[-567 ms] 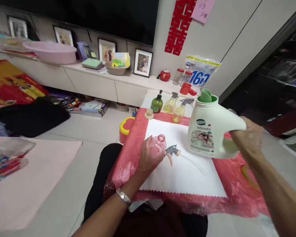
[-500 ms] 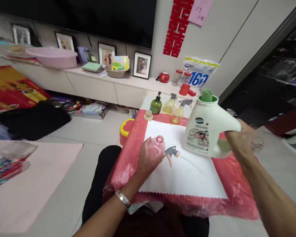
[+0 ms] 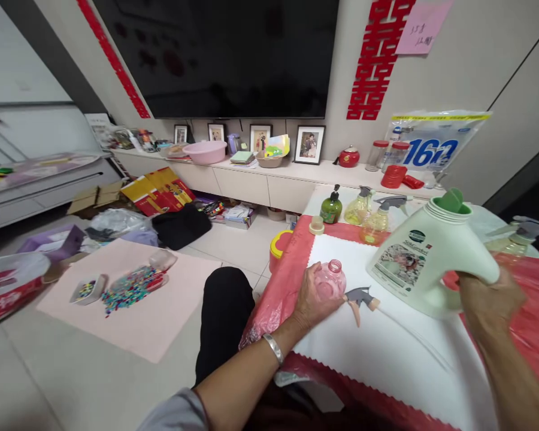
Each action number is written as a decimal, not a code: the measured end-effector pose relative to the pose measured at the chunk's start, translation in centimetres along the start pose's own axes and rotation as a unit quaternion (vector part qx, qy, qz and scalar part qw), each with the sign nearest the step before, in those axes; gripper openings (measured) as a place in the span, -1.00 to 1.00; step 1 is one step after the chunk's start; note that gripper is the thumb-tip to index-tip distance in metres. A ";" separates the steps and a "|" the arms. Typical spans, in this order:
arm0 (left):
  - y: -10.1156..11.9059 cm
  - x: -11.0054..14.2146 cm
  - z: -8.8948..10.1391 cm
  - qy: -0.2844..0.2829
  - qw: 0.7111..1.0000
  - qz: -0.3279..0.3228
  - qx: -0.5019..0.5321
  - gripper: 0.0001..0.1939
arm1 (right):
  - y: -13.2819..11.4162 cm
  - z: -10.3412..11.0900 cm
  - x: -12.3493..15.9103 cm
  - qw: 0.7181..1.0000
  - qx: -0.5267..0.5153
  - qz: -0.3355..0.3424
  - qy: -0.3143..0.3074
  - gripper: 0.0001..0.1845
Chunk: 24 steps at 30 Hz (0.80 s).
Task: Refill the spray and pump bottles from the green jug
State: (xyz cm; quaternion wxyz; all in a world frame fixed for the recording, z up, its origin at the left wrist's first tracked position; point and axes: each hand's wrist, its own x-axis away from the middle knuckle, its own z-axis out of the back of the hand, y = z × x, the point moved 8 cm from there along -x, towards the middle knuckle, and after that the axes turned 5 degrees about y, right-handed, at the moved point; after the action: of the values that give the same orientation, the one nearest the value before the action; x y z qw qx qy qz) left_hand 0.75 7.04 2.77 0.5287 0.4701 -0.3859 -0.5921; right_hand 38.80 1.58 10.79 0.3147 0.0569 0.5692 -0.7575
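The fingers of the left hand (image 3: 309, 304), just right of the frame's centre, are curled round the pink bottle (image 3: 331, 282), closed as far as its body lets them. Holding it low like this leaves the uncapped neck free — probably the point of that grip — and steadies the bottle above the white sheet (image 3: 386, 371); whether its base touches the sheet I cannot tell.

The right hand (image 3: 491, 299), at the right of the frame, is wrapped round the handle of the pale jug (image 3: 413, 257); some of its fingers are hidden. The handle seems the natural hold for so bulky a thing. The jug leans, with a green spout (image 3: 453, 200) in its mouth.

Between the two, the grey spray head (image 3: 362, 297) lies beside the left thumb, its tube (image 3: 417, 335) trailing toward the lower right; off the bottle, it leaves the neck clear.

Farther out, above centre right, the cap (image 3: 317, 225), pump bottle (image 3: 331, 211) and two yellow sprayers (image 3: 368, 218) stand behind the sheet, perhaps to keep the middle free. Red plastic (image 3: 534, 329) covers the table's edges.
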 end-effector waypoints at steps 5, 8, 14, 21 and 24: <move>-0.5 -0.1 -0.4 -0.020 1.000 0.002 0.001 0.02 | 0.7 2.1 1.7 0.983 0.170 0.030 -0.067 -0.45; -1.0 -0.1 -0.5 -0.014 1.000 0.000 0.016 0.00 | -0.5 5.2 5.5 0.983 0.147 0.108 0.010 -0.35; -1.0 0.0 -0.3 -0.009 0.999 -0.003 0.049 -0.09 | -4.6 0.6 14.7 0.944 0.089 0.247 -0.200 -0.53; -0.8 -0.1 -0.1 0.002 0.998 -0.012 0.058 -0.09 | -5.7 -6.3 18.5 0.881 0.200 0.271 -0.334 -0.58; -0.9 -0.1 -0.1 0.006 0.998 0.000 0.058 -0.06 | -4.9 -7.3 19.1 0.872 0.255 0.244 -0.341 -0.67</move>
State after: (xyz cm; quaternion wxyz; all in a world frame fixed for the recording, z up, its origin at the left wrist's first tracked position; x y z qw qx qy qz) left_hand 0.62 7.24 1.85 0.5030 0.5033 -0.4161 -0.5662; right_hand 18.95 1.05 3.82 0.6383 0.0105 0.1821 -0.7478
